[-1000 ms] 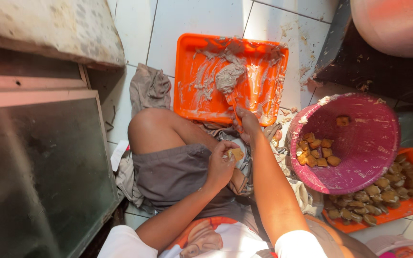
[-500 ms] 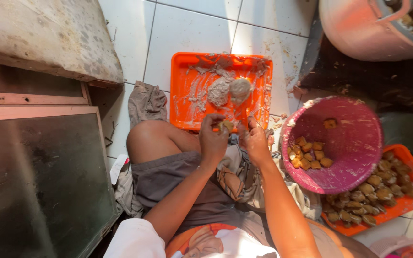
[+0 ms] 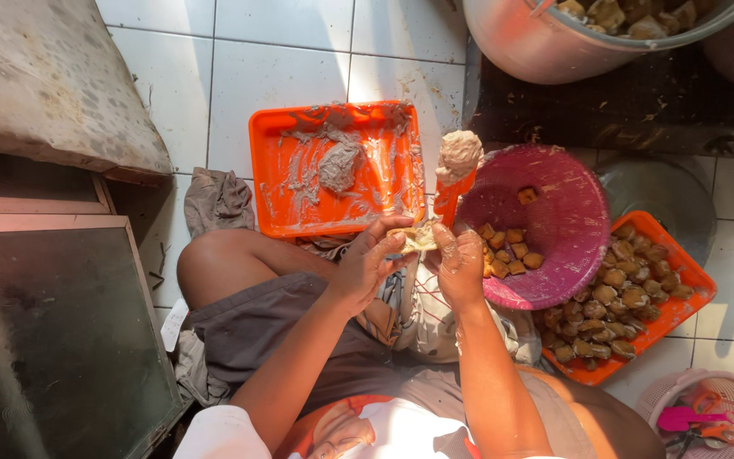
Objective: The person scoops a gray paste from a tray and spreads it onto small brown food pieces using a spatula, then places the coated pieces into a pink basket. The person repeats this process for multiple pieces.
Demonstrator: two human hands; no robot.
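Note:
My left hand [image 3: 369, 265] is closed around a pale tofu piece [image 3: 416, 238] above my lap. Touching that piece from the right, my right hand [image 3: 460, 268] grips an orange spatula [image 3: 448, 202] that points up and carries a lump of grey paste [image 3: 459, 153]. Just beyond my hands on the white tile floor lies an orange tray [image 3: 258, 170] smeared with paste, with a paste mound [image 3: 339, 166] in its middle. To the right, a pink basket [image 3: 571, 195] leans tilted and holds several brown tofu cubes [image 3: 507, 251].
A second orange tray [image 3: 681, 270] with several tofu pieces lies at the right. A large pot [image 3: 545, 47] stands at the top right. A small pink basket [image 3: 707, 408] with scissors is at the bottom right. A grey cloth [image 3: 216, 200] and a metal cabinet [image 3: 44, 340] are at the left.
Both hands drew back from the paste tray toward my lap. The right hand now lifts the spatula with a lump of paste, and the left still holds the tofu piece.

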